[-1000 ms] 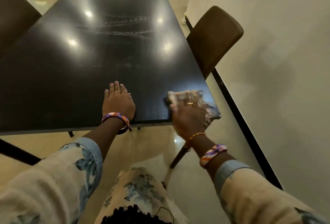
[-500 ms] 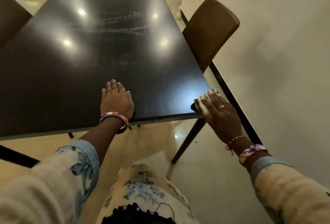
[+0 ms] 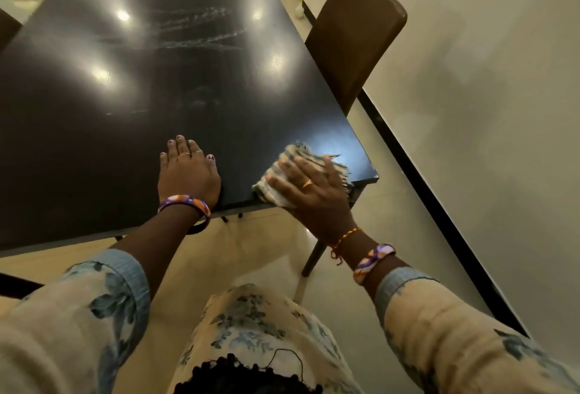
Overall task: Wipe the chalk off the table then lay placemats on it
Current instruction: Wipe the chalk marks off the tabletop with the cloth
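Note:
A dark glossy table fills the upper left of the view. White chalk streaks run across its far middle, with fainter smudges nearer the centre. My left hand rests flat on the table's near edge, fingers straight. My right hand presses a striped cloth flat onto the near right corner of the table, fingers spread over it. No placemats are in view.
A brown chair stands at the table's right side, close to a pale wall with a black skirting strip. Another chair back shows at the far left edge. My patterned clothing fills the bottom.
My right hand has swept the cloth out past the near right corner and back left onto the tabletop. My left hand has stayed flat at the near edge.

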